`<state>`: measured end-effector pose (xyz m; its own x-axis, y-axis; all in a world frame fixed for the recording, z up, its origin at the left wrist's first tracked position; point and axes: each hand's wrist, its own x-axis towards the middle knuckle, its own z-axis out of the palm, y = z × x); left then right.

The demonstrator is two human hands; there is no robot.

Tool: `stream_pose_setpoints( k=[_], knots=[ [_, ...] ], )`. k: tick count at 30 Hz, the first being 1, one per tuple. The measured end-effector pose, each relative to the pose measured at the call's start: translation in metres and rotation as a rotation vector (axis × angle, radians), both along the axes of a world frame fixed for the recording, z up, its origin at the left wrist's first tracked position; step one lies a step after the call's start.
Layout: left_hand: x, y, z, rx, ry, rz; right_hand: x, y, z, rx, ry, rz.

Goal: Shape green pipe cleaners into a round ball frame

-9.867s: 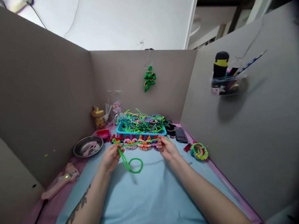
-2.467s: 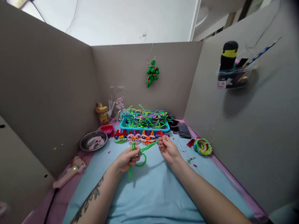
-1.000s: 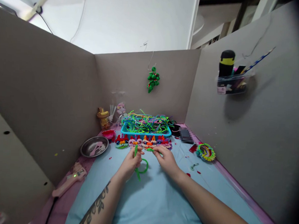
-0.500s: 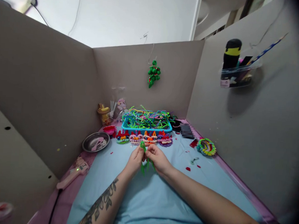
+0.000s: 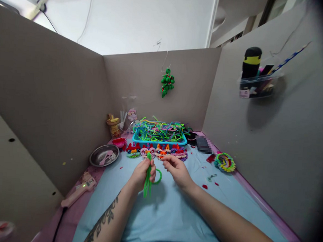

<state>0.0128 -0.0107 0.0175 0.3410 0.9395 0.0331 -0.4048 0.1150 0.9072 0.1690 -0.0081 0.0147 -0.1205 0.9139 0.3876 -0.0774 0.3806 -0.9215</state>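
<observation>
L hand (image 5: pixel 141 175) grips fuzzy green stems (image 5: pixel 147 183); R hand (image 5: pixel 179 171) half-spread; bin lbl (image 5: pixel 244 93) unreadable.

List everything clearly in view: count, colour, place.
Green strands: several, green, centre.
Tray: one, blue, back centre.
Loose strands: many, mixed colours, in tray.
Fuzzy faces: four, multicoloured, row before tray.
Metal bowl: one, silver, left.
Red item: one, red, behind bowl.
Corded tool: one, pink, lower left.
Jar: one, yellow-brown, back left.
Ring-shaped bundle: one, mostly yellow-green, right.
Scraps: several, some red, right.
Hanging ornament: one, green and red, back.
Holder: one, transparent, upper right.
Panels: three, grey, left, back, right.
Cloth: one, light blue, beneath.
Left hand: one, bare, holding green strands.
Right hand: one, bare, beside it.
</observation>
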Motion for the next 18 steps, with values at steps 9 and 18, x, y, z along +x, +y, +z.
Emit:
stream_pose_setpoints(
  k=[9, 18],
  knots=[
    [0.013, -0.013, -0.009, 0.014, 0.209, -0.298, 0.004, -0.006, 0.011, 0.098, -0.282, -0.072],
    [0.005, -0.009, -0.007, 0.037, 0.302, -0.289, 0.014, 0.014, -0.003, -0.053, -0.1, -0.034]
  ],
)
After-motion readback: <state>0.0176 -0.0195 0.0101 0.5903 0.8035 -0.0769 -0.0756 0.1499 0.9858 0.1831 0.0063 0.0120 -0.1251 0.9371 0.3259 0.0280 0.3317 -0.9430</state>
